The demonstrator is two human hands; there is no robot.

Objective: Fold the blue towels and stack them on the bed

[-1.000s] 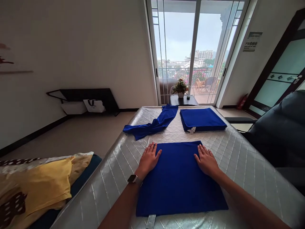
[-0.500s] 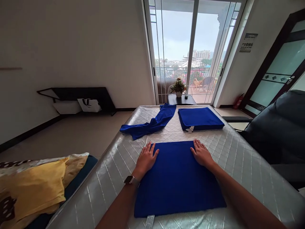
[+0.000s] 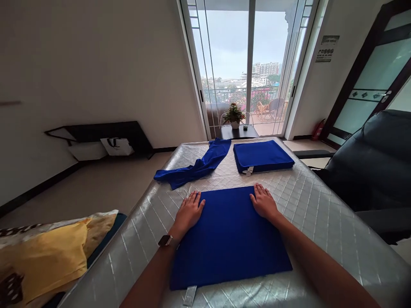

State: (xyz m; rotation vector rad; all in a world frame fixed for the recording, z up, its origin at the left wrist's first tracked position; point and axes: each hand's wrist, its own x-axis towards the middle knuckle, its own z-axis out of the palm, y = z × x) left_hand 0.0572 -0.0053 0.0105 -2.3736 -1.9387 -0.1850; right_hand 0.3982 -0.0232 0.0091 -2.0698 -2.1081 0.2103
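A folded blue cloth (image 3: 227, 239) lies flat on the silver quilted mattress (image 3: 321, 214) right in front of me. My left hand (image 3: 188, 212) rests flat and open on the cloth's far left corner, a watch on its wrist. My right hand (image 3: 263, 202) lies flat and open on the far right corner. A white label (image 3: 189, 295) sticks out from the cloth's near edge.
Farther back lie a crumpled blue cloth (image 3: 192, 167) and a neat folded blue stack (image 3: 261, 156). A small dark table with a potted plant (image 3: 233, 115) stands before the glass balcony doors. A dark armchair (image 3: 369, 167) is at right, yellow bedding (image 3: 48, 256) at left.
Both hands have slid a little farther up the cloth to its far corners. The camera has turned slightly to the right.
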